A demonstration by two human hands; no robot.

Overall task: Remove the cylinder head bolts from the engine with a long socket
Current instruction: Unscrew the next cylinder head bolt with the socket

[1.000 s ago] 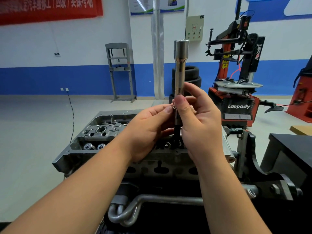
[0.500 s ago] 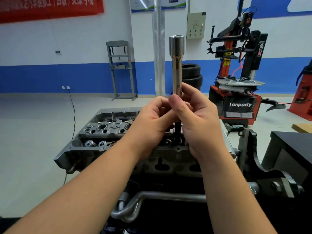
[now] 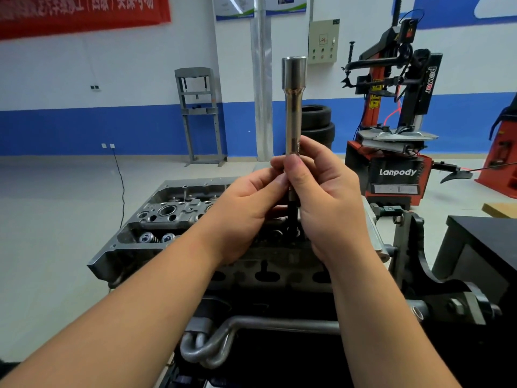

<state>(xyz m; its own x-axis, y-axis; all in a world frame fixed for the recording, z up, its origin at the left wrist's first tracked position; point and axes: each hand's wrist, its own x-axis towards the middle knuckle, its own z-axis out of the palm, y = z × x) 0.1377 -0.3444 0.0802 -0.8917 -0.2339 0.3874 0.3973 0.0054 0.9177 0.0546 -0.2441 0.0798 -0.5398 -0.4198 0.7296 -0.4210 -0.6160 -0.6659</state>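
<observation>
Both hands pinch the upright long socket (image 3: pixel 293 107) low down, left hand (image 3: pixel 246 217) beside right hand (image 3: pixel 330 208); polished steel, probably rigid, heavy, slippery; gripped best low.

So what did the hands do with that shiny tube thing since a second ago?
Hardly anything. Both the left hand and the right hand kept pinching the long socket upright over the cylinder head, and nothing was let go. The view shifted a little, so any lift of the socket can't be judged. The dark bolt still hangs below it.
</observation>
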